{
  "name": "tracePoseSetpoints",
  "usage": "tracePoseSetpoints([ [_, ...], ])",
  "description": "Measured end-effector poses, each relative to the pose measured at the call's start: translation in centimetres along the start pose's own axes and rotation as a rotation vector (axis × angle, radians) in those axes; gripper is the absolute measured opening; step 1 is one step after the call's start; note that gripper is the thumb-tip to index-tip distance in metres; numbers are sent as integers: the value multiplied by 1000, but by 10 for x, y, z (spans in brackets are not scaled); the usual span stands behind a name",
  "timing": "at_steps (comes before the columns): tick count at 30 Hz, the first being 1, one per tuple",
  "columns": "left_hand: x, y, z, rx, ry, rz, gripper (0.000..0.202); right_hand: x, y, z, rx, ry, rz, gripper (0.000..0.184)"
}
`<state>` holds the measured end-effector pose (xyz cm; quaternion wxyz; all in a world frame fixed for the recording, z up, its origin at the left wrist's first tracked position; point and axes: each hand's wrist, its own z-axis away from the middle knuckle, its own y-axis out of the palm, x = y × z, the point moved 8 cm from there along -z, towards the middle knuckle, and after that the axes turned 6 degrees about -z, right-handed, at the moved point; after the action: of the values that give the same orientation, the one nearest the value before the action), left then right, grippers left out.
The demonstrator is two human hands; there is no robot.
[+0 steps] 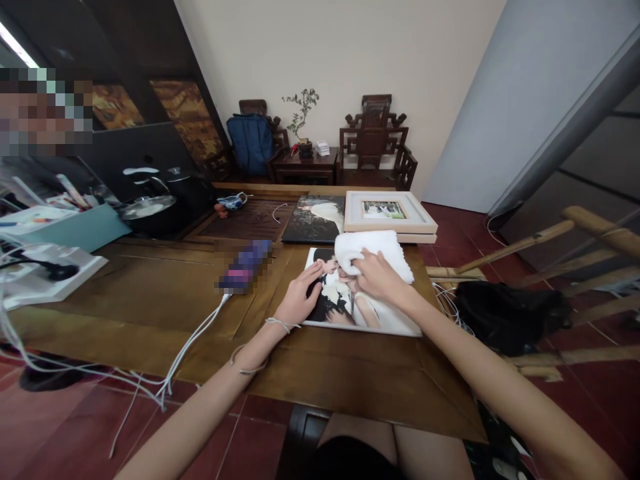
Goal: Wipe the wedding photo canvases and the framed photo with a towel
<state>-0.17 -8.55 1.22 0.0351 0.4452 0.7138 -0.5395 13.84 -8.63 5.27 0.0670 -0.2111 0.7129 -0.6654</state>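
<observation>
Hands apart: left hand (300, 298) flat on glossy rectangular photo (383, 320), right hand (380, 277) gripping soft white towel (373, 245).

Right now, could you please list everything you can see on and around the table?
photo print: one, white and black, table's near edge, under both hands
cloth: one, white, on the photo print's far end
dark print: one, mostly black, behind the photo print
framed picture: one, pale frame, table's far right
table: one, brown wood
cables: several, white, off table's front left
pot: one, black, table's far left
backpack: one, blue, chair by wall
left hand: one, flat on the photo print
right hand: one, gripping the cloth
</observation>
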Motion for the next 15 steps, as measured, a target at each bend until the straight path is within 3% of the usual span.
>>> tracePoseSetpoints([
  [3, 0, 0, 0, -7, 2, 4, 41, 9, 8, 15, 1, 0, 30, 34],
  [11, -1, 1, 0, -4, 3, 13, 40, 80, 37, 120, 208, -74, -51, 26],
  [15, -1, 1, -1, 4, 2, 12, 40, 89, 34, 128, 256, -88, -102, 27],
])
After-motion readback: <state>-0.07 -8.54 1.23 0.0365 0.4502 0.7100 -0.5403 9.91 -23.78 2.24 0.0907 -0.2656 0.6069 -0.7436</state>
